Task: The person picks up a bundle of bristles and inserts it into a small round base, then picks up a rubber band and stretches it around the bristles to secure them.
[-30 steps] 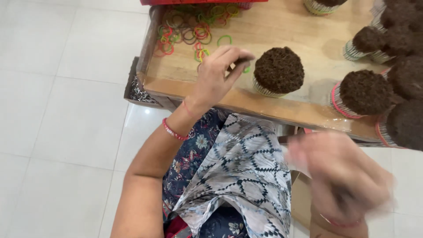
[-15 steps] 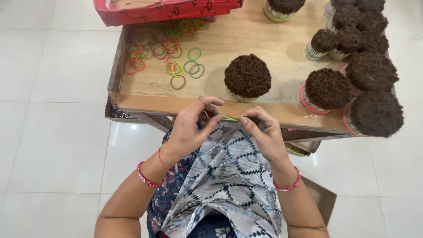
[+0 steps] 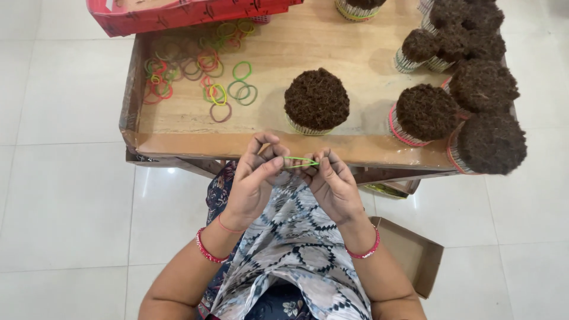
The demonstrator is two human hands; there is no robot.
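A green rubber band [image 3: 300, 162] is stretched between my two hands, just in front of the wooden tray's near rim [image 3: 249, 144]. My left hand [image 3: 252, 181] pinches its left end and my right hand [image 3: 332, 182] pinches its right end. Both hands hover over my lap, which is covered by a patterned cloth [image 3: 290, 249]. The nearest bundle [image 3: 316, 101], a round dark brown tuft of thin sticks, stands upright on the tray right behind my hands. A scatter of coloured rubber bands [image 3: 201, 74] lies on the tray's left part.
Several more dark brown bundles [image 3: 462, 89] crowd the tray's right side, some bound with pink bands. A red box [image 3: 178, 12] sits at the tray's far left. An open cardboard box [image 3: 412, 252] lies on the white tiled floor to my right.
My left hand took a band from the tray and came back toward my lap. My right hand rose to meet it, and the band is now pulled out between them.
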